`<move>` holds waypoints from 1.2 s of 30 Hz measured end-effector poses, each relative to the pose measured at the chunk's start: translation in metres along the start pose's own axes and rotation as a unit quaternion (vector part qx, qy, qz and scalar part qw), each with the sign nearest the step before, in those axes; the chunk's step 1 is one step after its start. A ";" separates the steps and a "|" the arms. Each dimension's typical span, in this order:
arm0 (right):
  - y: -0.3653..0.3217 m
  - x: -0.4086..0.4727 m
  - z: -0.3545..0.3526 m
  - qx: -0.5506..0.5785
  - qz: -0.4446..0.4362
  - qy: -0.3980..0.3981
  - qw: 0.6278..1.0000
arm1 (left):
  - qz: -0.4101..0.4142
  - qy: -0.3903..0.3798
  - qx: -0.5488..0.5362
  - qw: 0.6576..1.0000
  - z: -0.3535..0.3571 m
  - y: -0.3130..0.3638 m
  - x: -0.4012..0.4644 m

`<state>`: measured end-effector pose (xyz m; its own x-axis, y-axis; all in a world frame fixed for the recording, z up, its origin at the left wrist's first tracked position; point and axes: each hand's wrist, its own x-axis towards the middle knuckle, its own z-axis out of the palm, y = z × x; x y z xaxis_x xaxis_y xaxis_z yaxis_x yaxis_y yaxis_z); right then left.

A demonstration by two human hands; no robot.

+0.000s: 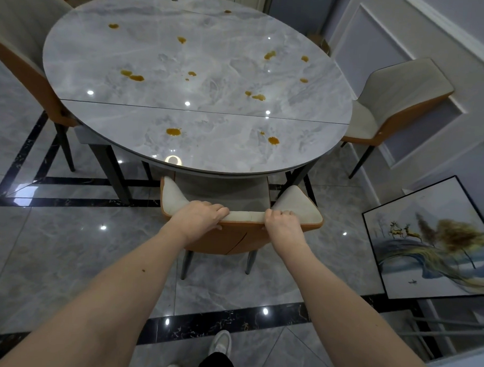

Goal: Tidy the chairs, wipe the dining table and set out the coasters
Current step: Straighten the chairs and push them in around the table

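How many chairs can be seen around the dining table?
3. One near chair gripped by the left hand and right hand; one left chair; one right chair. Another may be hidden behind the table.

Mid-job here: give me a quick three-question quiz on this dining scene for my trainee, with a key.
1. True or false: both hands grip the top edge of the near chair's backrest.
2. What marks the table? A) amber spills B) coasters C) a cloth
3. Fill in: leaning on the wall at right, on the floor, is a framed ____.

Key:
1. True: left hand and right hand curl over it.
2. A: amber spills dot the top; no coasters or cloth show.
3. picture.
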<state>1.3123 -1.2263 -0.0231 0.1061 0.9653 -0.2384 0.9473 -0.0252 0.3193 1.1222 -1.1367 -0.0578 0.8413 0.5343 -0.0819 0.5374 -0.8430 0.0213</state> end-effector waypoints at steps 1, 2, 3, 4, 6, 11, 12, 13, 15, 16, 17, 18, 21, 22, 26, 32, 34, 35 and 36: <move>0.004 0.002 0.000 0.000 0.003 -0.010 1.000 | -0.002 0.005 -0.001 1.000 -0.001 0.003 0.004; 0.008 0.004 0.000 0.000 0.007 -0.018 1.000 | -0.002 0.009 -0.003 1.000 -0.002 0.005 0.008; 0.012 0.006 0.000 -0.001 0.010 -0.021 1.000 | 0.000 0.014 -0.003 1.000 -0.002 0.007 0.011; 0.014 0.007 0.001 -0.004 0.014 -0.022 1.000 | 0.003 0.018 -0.004 1.000 -0.001 0.009 0.013; 0.016 0.007 0.003 -0.011 0.020 -0.026 0.999 | 0.009 0.020 -0.006 1.000 0.001 0.011 0.015; 0.013 0.007 0.007 -0.018 0.031 -0.023 0.999 | 0.020 0.017 -0.003 1.000 0.003 0.007 0.015; 0.012 0.007 0.007 -0.018 0.033 -0.022 0.999 | 0.021 0.015 -0.003 1.000 0.003 0.006 0.015; 0.012 0.008 0.007 -0.016 0.033 -0.021 0.999 | 0.022 0.015 -0.005 1.000 0.003 0.005 0.016; 0.010 0.009 0.007 -0.013 0.033 -0.017 0.999 | 0.024 0.015 -0.007 1.000 0.003 0.002 0.015; 0.009 0.009 0.007 -0.011 0.032 -0.014 0.999 | 0.026 0.015 -0.007 1.000 0.004 0.000 0.015; 0.009 0.010 0.007 -0.009 0.031 -0.012 0.999 | 0.027 0.014 -0.005 1.000 0.004 -0.002 0.014; 0.007 0.010 0.007 -0.007 0.031 -0.009 0.999 | 0.029 0.014 -0.004 0.999 0.004 -0.005 0.013; 0.003 0.011 0.004 -0.001 0.029 -0.002 1.000 | 0.028 0.013 -0.003 1.000 0.003 -0.012 0.011; 0.002 0.011 0.003 -0.001 0.030 -0.003 1.000 | 0.030 0.014 -0.002 0.999 0.003 -0.013 0.010; -0.001 0.006 0.005 0.002 0.029 -0.009 1.000 | 0.032 0.006 0.000 0.999 0.005 -0.007 0.006; -0.003 0.005 0.008 0.015 0.040 -0.016 0.999 | 0.014 -0.002 -0.010 1.000 0.004 -0.005 0.004; -0.004 0.006 0.008 0.021 0.049 -0.013 0.998 | 0.010 -0.005 -0.013 1.000 0.004 -0.004 0.004; -0.005 0.006 0.008 0.026 0.054 -0.014 0.998 | 0.008 -0.007 -0.018 1.000 0.004 -0.004 0.003; -0.006 0.005 0.009 0.030 0.059 -0.015 0.998 | 0.006 -0.008 -0.022 1.000 0.003 -0.003 0.002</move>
<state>1.3102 -1.2236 -0.0340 0.2261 0.9465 -0.2302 0.9440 -0.1546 0.2915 1.1222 -1.1331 -0.0612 0.8472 0.5222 -0.0978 0.5292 -0.8459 0.0672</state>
